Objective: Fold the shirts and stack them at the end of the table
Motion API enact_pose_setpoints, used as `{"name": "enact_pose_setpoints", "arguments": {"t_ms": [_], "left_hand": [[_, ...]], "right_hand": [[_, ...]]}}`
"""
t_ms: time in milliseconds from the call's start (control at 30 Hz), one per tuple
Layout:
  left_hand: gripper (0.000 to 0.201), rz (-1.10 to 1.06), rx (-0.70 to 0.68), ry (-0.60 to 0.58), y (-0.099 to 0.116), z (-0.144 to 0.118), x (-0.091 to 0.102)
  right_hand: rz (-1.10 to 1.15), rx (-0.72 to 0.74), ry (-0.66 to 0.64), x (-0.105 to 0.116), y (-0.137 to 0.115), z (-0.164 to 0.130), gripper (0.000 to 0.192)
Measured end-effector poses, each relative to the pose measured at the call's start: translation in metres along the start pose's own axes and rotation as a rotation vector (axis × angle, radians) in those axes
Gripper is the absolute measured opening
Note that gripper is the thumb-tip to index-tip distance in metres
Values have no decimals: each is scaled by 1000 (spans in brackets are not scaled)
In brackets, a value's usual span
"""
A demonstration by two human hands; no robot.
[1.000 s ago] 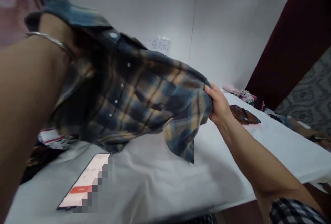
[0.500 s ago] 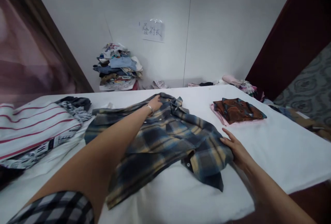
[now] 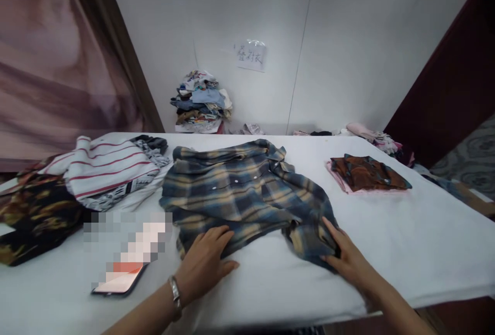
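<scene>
A blue, black and tan plaid shirt [image 3: 243,185] lies spread front up on the white-covered table [image 3: 410,242], its collar toward the far right. My left hand [image 3: 207,260] is at the near edge of the shirt, fingertips touching the cloth and thumb spread away from them. A silver bracelet is on that wrist. On the right, my right hand [image 3: 344,255] rests against the shirt's bent sleeve, thumb and fingers apart on the bunched fabric. Part of the sleeve end is hidden by this hand.
A phone [image 3: 119,279], partly pixelated, lies at the front left. Striped and dark garments [image 3: 112,162] are heaped on the left. A folded brown garment [image 3: 367,172] sits on pink cloth at the right. Behind the table stands a clothes stack [image 3: 201,100] below a paper sign [image 3: 251,55].
My left hand has drawn back from near the collar to the shirt's near edge. My right hand has shifted inward on the sleeve. The view has turned left, bringing the phone into sight.
</scene>
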State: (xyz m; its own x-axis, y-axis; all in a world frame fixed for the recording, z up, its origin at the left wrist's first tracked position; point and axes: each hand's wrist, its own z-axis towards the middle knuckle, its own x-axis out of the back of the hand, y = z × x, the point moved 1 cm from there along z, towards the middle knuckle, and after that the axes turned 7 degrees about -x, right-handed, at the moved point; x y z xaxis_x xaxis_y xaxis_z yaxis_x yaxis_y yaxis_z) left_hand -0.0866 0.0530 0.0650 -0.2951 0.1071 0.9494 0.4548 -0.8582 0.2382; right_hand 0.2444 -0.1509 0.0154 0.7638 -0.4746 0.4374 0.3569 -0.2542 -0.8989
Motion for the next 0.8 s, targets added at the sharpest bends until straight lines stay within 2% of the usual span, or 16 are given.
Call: {"name": "enact_pose_setpoints", "arguments": {"t_ms": [67,133,233,300,367,433,533,600,700,800], "left_hand": [[31,45,30,7,-2,-10,-5],[21,79,35,5,-5,-11,-5],[26,114,71,-7,-7,-6,3],[24,107,115,50,-6,-5,13],[24,98,112,175,-4,-8,25],[24,103,54,293,0,-16,34],[25,97,-19,349,4,-31,39],[24,70,-46,335,6,-41,37],[20,14,-92,260,8,-55,31],[28,-26,-103,172,8,-67,23]], "right_hand": [[58,16,94,5,-7,9,67],[217,-10,220,20,-22,21,64],[495,-31,358,53,-52,36,68],[643,3,422,76,-66,42,65],[728,33,466,91,-71,43,56],[736,-3,469,97,-66,40,49],[656,-147,385,98,-53,29,51],[613,-198,334,100,-49,19,56],[586,-186,292,110,-52,6,61],[574,-208,236,118,-59,1,61]]}}
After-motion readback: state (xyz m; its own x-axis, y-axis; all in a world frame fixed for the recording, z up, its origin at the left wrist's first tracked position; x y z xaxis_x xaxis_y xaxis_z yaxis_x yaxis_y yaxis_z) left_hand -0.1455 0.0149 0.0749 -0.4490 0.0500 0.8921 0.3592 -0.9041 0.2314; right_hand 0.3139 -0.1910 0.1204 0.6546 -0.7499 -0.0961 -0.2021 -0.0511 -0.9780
